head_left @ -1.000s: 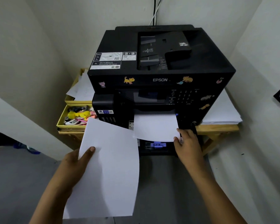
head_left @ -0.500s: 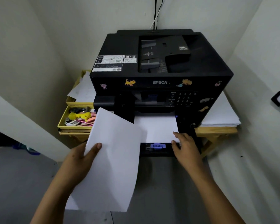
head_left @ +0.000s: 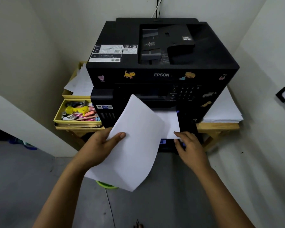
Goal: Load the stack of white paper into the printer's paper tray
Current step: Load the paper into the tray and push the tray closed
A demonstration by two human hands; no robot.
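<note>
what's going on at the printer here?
A person is loading paper. The left hand holds a stack of white paper tilted in front of the black printer, not yet in. The right hand rests at the front tray, touching the white sheets already lying there.

The place looked like a small home office corner. A black Epson multifunction printer [head_left: 161,66], dotted with cartoon animal stickers [head_left: 129,74], sat on a plain wooden table [head_left: 219,126] wedged between bare off-white walls [head_left: 31,46]. Yellow desk trays [head_left: 76,120] beside it held stationery and loose sheets, a ream of white paper [head_left: 224,111] lay on the table's right end, and the floor [head_left: 15,178] was grey.
</note>
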